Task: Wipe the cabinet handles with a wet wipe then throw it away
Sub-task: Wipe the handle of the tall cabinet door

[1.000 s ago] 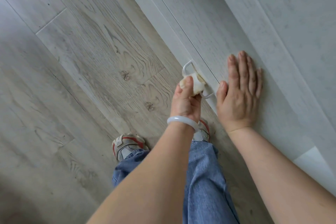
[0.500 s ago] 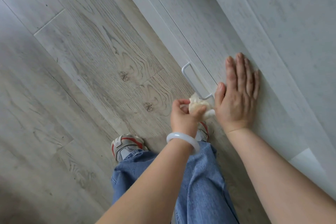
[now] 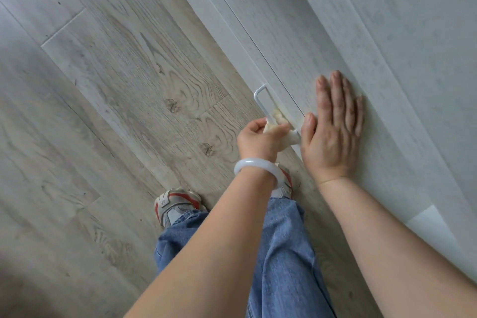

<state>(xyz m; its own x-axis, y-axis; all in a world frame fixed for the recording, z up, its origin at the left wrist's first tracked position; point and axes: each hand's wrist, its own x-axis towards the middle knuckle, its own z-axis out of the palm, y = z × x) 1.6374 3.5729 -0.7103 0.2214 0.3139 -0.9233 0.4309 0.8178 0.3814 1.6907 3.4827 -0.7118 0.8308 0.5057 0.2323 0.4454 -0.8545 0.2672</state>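
Here, left hand point(image 3: 260, 141) pinches one wet wipe point(image 3: 277, 121) on one handle point(image 3: 265, 103); right hand point(image 3: 333, 131) spread flat.

Both forearms are bare, with no sleeves showing. A smooth, pale translucent white bangle point(image 3: 254, 169) circles the wrist just behind the left hand point(image 3: 258, 139); the right hand point(image 3: 333, 131) wears nothing. Below the hands are loose blue denim jeans point(image 3: 281, 261) and grey-and-white trainers with red trim point(image 3: 175, 204).
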